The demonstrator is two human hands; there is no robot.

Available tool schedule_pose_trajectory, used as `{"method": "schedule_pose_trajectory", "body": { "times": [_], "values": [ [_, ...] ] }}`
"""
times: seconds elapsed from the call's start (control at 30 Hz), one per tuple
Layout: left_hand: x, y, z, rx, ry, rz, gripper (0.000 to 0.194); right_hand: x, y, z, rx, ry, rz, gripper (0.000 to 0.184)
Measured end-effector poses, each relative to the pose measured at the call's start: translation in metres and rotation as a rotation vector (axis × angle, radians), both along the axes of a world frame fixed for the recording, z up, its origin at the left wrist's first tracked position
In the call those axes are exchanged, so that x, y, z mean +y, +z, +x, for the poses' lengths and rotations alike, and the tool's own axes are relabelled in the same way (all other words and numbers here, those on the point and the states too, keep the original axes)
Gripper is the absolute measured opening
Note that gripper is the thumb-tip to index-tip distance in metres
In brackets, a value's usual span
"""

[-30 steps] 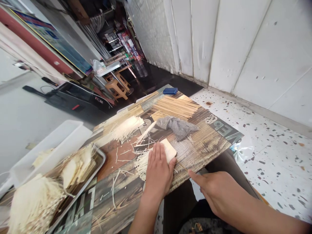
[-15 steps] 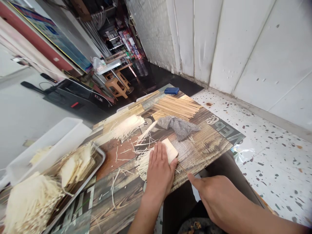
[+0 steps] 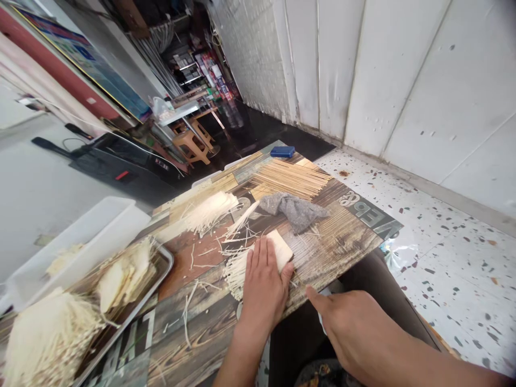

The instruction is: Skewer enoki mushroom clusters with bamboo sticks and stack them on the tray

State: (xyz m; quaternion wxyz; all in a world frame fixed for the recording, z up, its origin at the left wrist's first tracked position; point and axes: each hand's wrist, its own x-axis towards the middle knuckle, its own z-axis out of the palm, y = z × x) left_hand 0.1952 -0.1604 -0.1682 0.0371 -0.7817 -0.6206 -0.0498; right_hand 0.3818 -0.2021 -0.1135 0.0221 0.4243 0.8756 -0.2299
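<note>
My left hand point(image 3: 266, 279) lies flat, fingers stretched out, pressing a flat slab of enoki mushrooms point(image 3: 280, 246) onto the wooden-patterned table point(image 3: 330, 247). The cut base of the slab points right; its stems and caps fan out to the left. Just off the table's near edge, my right hand point(image 3: 346, 317) is closed with the index finger pointing at the slab's base. It appears to grip a thin bamboo skewer, mostly hidden now. Something white shows under that hand, too covered to name. Above the left hand lie a small enoki bunch point(image 3: 242, 221) and another slab point(image 3: 213, 209).
A grey cloth point(image 3: 294, 209) and a pile of bamboo skewers point(image 3: 290, 177) lie beyond the hands, with a blue box point(image 3: 282, 151) behind. To the left, a metal tray point(image 3: 167, 263) holds enoki slabs beside a white plastic bin point(image 3: 121, 215). Loose stems are scattered about.
My right index finger has come slightly closer to the slab, and the thin stick between them hardly shows now. My left hand stays pressed in place.
</note>
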Motion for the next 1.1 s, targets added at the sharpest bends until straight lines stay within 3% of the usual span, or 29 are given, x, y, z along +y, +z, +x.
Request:
{"method": "schedule_pose_trajectory", "body": {
  "times": [0.2,0.37,0.7,0.9,1.1],
  "values": [
    [0.000,-0.003,-0.001,-0.013,-0.020,0.048,0.069,0.008,-0.010,-0.001,-0.130,-0.058,0.037,0.075],
    [0.001,-0.003,0.000,-0.001,-0.006,0.061,0.069,0.014,-0.014,-0.017,-0.166,-0.079,0.072,0.067],
    [0.000,-0.001,0.002,0.017,0.020,0.029,0.069,0.024,0.010,-0.015,-0.193,-0.034,0.019,0.057],
    [0.000,-0.001,0.002,0.002,0.020,0.034,0.068,0.033,0.025,-0.012,-0.067,-0.046,-0.011,0.038],
    [-0.001,-0.002,0.001,-0.014,-0.001,0.032,0.067,0.039,0.040,-0.018,-0.117,-0.053,-0.084,0.030]
  ]
}}
